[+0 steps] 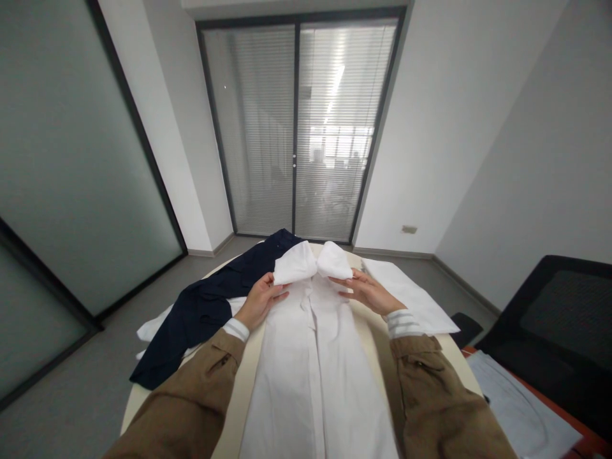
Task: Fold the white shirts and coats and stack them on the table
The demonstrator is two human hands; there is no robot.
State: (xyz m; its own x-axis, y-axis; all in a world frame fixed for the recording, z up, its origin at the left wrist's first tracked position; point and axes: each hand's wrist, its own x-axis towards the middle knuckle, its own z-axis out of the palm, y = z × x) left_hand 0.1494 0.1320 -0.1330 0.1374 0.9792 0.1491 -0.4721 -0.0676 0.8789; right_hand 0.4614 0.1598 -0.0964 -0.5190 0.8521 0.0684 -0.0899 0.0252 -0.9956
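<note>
A white shirt [313, 376] lies lengthwise in front of me, its collar [295, 262] at the far end and its button strip running down the middle. My left hand [262, 298] pinches the collar's left wing at its lower edge between thumb and fingers. On the other side, my right hand [367, 290] has its fingertips on the tip of the right wing, partly tucked beneath it. Both wings are folded outward, with a small gap between them.
Dark navy garments [205, 306] lie at the left of the cream table [471, 370], over some white cloth. Another white garment [411, 296] rests at the right edge. A black mesh chair [559, 319] stands at right, near a pale grey cloth [521, 405] on an orange-red surface.
</note>
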